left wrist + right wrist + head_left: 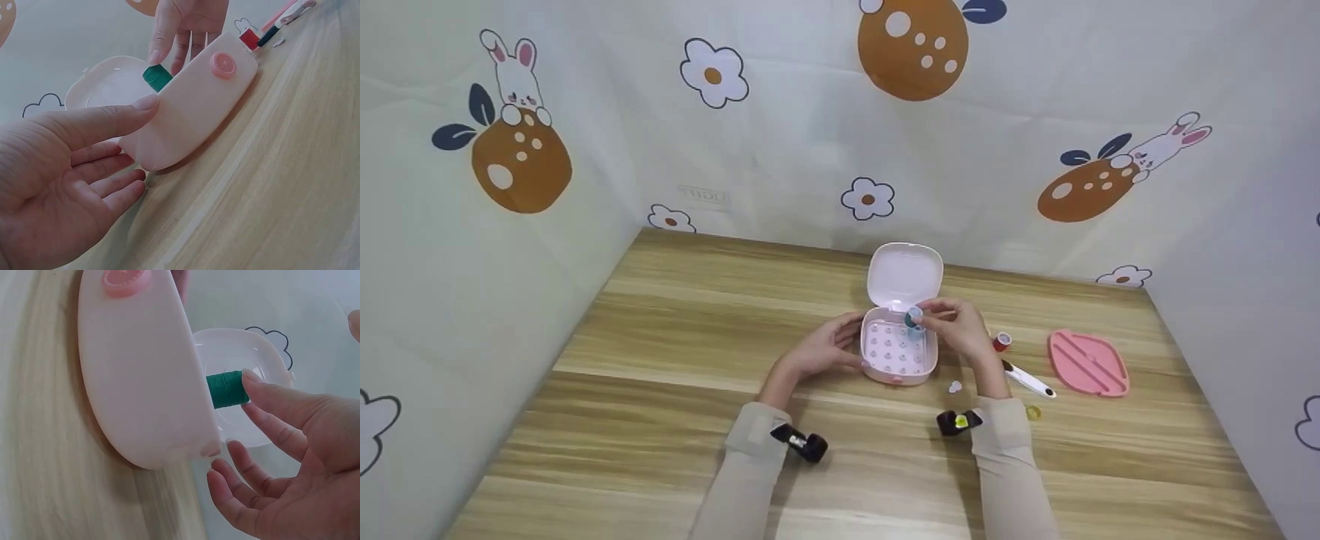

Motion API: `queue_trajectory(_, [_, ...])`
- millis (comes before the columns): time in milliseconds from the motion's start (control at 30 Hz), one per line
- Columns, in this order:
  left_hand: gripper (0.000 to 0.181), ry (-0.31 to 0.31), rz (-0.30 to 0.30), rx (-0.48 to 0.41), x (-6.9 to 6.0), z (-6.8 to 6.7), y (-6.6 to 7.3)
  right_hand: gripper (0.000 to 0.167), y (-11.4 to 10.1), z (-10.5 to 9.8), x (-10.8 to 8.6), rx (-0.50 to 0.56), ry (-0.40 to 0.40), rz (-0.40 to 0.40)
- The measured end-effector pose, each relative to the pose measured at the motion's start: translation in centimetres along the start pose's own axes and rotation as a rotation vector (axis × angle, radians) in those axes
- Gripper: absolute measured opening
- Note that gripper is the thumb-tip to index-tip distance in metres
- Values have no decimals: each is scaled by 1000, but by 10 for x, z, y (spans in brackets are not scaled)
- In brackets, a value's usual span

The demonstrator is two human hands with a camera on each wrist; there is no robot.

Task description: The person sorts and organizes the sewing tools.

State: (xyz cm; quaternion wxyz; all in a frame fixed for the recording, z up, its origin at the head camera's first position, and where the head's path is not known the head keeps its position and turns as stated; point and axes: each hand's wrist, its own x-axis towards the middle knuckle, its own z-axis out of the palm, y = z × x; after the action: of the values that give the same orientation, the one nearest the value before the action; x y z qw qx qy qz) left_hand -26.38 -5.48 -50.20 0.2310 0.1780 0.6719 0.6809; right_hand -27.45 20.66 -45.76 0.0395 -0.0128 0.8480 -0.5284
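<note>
A small pale pink box [899,379] stands on the table with its lid [905,274] tipped back. At its left side, my left hand [819,351] holds the box, thumb towards the front and fingers along the side and back. My right hand [964,330] pinches a spool of green thread [228,389] between thumb and forefinger, over the right back part of the box. The spool's lower end is hidden behind the box wall in both wrist views. The box floor bears a small repeated print. A pink round catch [223,65] sits on the box front.
Right of the box lie a red thread spool [1003,342], a white-and-black tool [1031,379], a pink slotted insert [1089,364], a small white piece [955,387] and a yellow ring [1033,412]. A printed cloth [795,142] hangs behind the wooden table [660,450].
</note>
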Motion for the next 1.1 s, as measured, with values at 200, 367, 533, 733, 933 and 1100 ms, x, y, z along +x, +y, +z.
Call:
queue_trajectory(200, [91, -19, 33, 9, 0, 0, -2, 28, -1, 3, 2, -6, 3, -2])
queue_trajectory(367, [91, -29, 45, 1, 0, 0, -2, 29, 0, 4, 2, -2, 5, -13])
queue_trajectory(533, [91, -37, 56, -28, 2, -1, -4, 29, 2, 6, 4, 14, 3, -40])
queue_trajectory(733, [91, -24, 49, 0, 2, -2, -4, 28, 3, 9, 5, 2, 3, -30])
queue_trajectory(933, [92, -21, 42, 10, 1, -1, -3, 27, 4, 13, 6, -14, 16, -26])
queue_trajectory(1100, [92, -18, 30, 16, 1, -1, -2, 27, 5, 14, 7, -28, 12, -52])
